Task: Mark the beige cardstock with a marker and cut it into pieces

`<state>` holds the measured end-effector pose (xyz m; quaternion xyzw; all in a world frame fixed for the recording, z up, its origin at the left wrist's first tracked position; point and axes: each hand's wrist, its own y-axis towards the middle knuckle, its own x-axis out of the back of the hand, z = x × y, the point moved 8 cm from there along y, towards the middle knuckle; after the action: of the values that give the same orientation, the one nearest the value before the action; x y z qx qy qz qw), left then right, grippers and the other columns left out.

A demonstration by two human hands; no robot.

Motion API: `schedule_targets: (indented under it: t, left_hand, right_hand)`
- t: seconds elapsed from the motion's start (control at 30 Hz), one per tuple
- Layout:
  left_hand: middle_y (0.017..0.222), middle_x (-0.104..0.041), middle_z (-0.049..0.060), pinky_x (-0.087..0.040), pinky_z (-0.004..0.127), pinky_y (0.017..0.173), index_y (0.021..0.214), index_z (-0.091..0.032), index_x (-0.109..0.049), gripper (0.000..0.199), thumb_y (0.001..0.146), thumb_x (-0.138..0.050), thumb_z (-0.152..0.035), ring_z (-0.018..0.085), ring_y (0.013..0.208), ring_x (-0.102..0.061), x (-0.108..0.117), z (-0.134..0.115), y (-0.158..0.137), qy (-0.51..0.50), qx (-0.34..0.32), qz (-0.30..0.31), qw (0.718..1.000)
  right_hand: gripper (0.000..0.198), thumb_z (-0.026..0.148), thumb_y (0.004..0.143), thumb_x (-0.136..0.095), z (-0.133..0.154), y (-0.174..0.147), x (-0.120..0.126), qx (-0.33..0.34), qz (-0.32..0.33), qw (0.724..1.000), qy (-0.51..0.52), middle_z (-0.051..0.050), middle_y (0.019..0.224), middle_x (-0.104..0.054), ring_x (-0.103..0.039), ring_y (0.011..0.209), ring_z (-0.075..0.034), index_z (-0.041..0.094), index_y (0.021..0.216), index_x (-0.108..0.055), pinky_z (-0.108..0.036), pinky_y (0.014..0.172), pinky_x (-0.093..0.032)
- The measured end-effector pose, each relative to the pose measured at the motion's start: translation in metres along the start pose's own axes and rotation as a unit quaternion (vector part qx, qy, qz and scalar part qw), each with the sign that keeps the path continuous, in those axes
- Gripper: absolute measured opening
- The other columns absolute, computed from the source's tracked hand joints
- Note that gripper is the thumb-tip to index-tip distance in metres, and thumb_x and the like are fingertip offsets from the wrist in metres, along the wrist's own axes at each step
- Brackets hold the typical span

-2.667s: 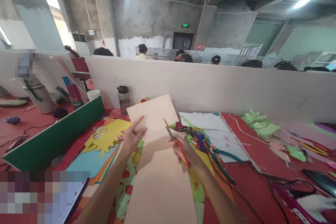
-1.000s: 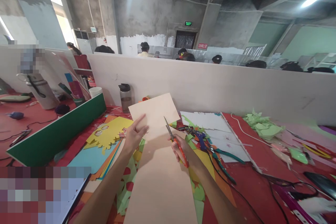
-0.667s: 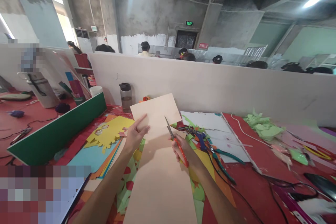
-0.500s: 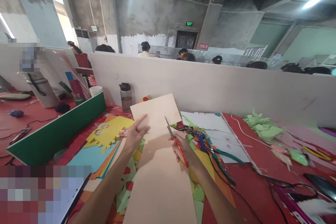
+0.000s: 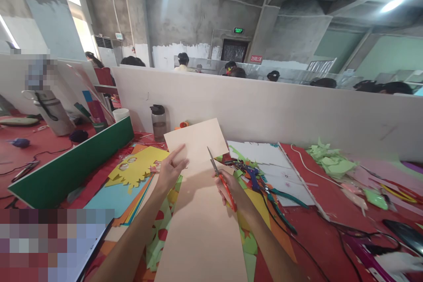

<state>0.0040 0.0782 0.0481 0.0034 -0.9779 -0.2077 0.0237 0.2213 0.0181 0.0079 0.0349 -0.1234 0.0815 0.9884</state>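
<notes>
A long pale peach sheet of paper [image 5: 201, 238] runs up the middle toward me. At its far end a smaller rectangle of the same paper [image 5: 201, 134] lies tilted; whether the two are joined I cannot tell. My left hand [image 5: 172, 169] grips this far piece at its left side, thumb and index finger on top, the other fingers partly hidden. In my right hand [image 5: 228, 185] are orange-handled scissors [image 5: 214, 165], blades together and pointing away over the paper. Green and yellow paper scraps [image 5: 247, 238] show beneath the long sheet.
Coloured paper sheets [image 5: 109, 198] and a yellow cut-out [image 5: 135, 167] lie left, beside a green divider [image 5: 82, 158]. A water bottle [image 5: 158, 123] stands by the white partition [image 5: 264, 110]. Teal-handled pliers [image 5: 284, 194], cables and green scraps [image 5: 330, 158] are at right.
</notes>
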Motion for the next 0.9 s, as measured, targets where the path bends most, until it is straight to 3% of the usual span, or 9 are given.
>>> schedule_targets:
  t: [0.37,0.67,0.9]
  left_hand:
    - [0.095,-0.072,0.006,-0.058,0.022,0.061,0.141,-0.014,-0.057,0.069,0.079,-0.075,-0.041,0.01,0.061,-0.055,-0.0011,0.0041,0.0002,-0.022,0.012,0.009,1.0]
    - [0.134,-0.063,0.012,-0.061,0.026,0.073,0.139,-0.019,-0.059,0.066,0.079,-0.075,-0.042,0.018,0.091,-0.067,-0.0064,0.0104,0.0001,-0.06,0.007,0.034,0.998]
    - [0.142,-0.058,0.012,-0.061,0.027,0.076,0.136,-0.019,-0.061,0.063,0.08,-0.075,-0.043,0.024,0.108,-0.065,-0.0077,0.0064,-0.0015,-0.054,-0.003,0.037,0.998]
  right_hand:
    - [0.039,0.061,0.087,-0.058,0.0035,-0.0019,0.0005,-0.007,-0.019,1.0,-0.003,0.011,0.058,-0.04,-0.039,0.034,-0.006,0.024,0.099,-0.053,-0.018,0.032,-0.038]
    - [0.041,0.06,0.085,-0.059,0.0027,-0.0002,0.0005,0.005,-0.024,1.0,0.001,0.01,0.058,-0.041,-0.038,0.037,-0.006,0.023,0.102,-0.053,-0.018,0.034,-0.038]
    - [0.042,0.061,0.086,-0.057,0.001,0.0025,0.0,0.018,-0.027,0.999,0.017,0.011,0.057,-0.039,-0.037,0.034,-0.006,0.023,0.104,-0.052,-0.018,0.032,-0.038]
